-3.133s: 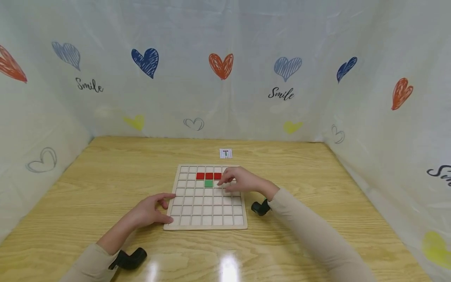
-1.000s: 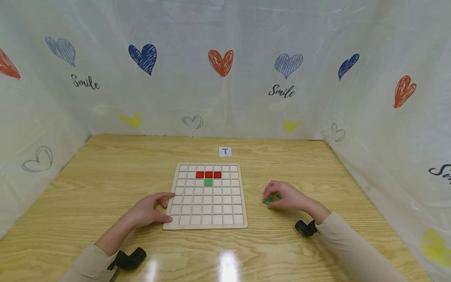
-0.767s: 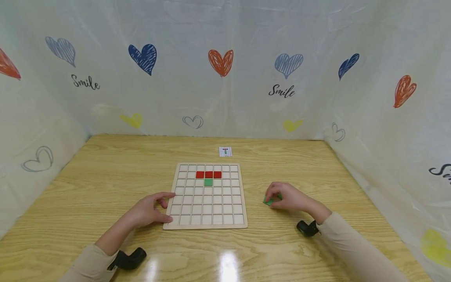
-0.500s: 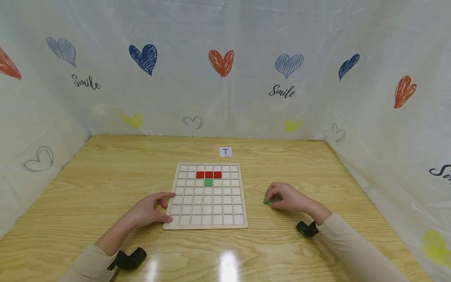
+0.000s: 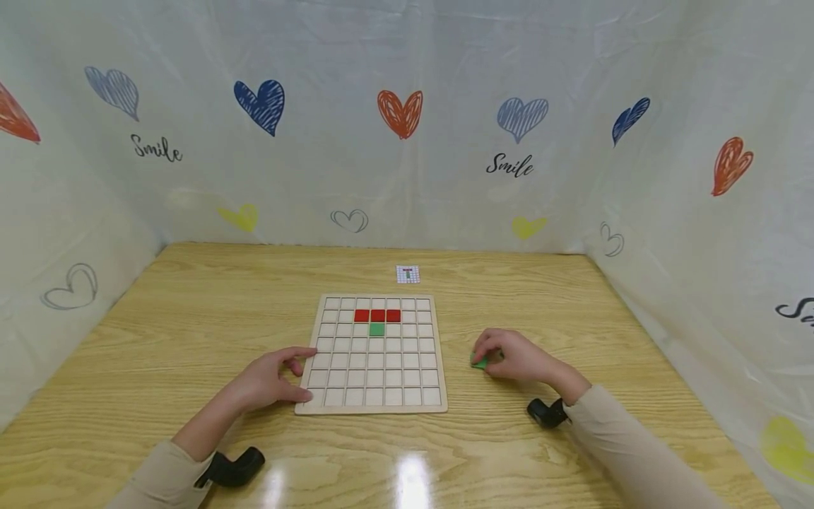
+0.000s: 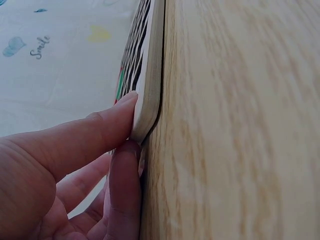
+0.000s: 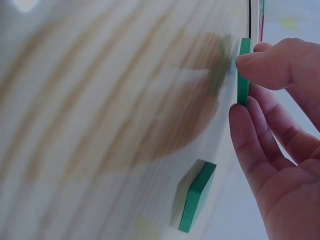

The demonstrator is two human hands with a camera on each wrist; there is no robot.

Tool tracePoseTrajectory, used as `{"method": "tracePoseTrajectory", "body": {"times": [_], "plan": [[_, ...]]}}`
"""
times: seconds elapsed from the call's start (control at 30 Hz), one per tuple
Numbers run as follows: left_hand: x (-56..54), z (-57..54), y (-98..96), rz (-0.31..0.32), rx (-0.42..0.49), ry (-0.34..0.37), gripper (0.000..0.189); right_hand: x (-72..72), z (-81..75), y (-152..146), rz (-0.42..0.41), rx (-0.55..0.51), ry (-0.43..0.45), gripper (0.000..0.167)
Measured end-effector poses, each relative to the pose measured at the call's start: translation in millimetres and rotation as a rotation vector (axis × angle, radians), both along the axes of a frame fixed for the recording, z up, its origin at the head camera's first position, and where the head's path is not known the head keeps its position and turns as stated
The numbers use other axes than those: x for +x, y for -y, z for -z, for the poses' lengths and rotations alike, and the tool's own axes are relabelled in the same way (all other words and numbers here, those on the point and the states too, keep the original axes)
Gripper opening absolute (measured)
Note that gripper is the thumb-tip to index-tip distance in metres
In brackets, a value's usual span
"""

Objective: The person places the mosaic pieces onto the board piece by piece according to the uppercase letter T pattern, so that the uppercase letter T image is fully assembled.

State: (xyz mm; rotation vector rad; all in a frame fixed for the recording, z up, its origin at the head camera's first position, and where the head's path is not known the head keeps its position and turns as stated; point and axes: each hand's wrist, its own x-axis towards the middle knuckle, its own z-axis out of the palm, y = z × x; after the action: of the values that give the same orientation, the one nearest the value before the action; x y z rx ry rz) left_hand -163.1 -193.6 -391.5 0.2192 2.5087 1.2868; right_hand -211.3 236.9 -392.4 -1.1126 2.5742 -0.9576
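The left hand [image 5: 270, 380], fingers apart, touches the left edge of the board [image 5: 357, 378]. The right hand [image 5: 516, 358] pinches a green tile [image 7: 243, 95], right of the board; a second tile [image 7: 196, 198] lies near this hand.

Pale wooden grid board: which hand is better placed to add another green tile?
Right, I'd say: the right hand pinches a flat green tile beside the board; the left hand holds none, touching the board's left edge.

Right hand [image 5: 515, 357] was over the board [image 5: 375, 378] 3 s ago; now it's over the counter [image 5: 496, 438], right of the board, pinching a green tile [image 7: 243, 75]. Last 0.5 s: hand and tile shift slightly boardward.
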Motion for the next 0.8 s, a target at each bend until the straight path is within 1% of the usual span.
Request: {"method": "tracePoseTrajectory", "body": {"times": [0.3, 0.5, 0.8], "plan": [[-0.5, -1.7, -3.0, -0.002, -0.016, 0.001, 0.073, -2.8, -0.9, 8, 0.030, -0.014, -0.014, 0.021], [2.2, -3.5, -3.0, -0.006, -0.031, -0.001, 0.073, -6.3, -2.2, 16, 0.013, -0.023, -0.039, 0.021], [2.2, -3.6, -1.5, -0.006, 0.024, 0.027, 0.073, -7.2, -9.5, 31, 0.002, -0.013, -0.032, 0.021]]}}
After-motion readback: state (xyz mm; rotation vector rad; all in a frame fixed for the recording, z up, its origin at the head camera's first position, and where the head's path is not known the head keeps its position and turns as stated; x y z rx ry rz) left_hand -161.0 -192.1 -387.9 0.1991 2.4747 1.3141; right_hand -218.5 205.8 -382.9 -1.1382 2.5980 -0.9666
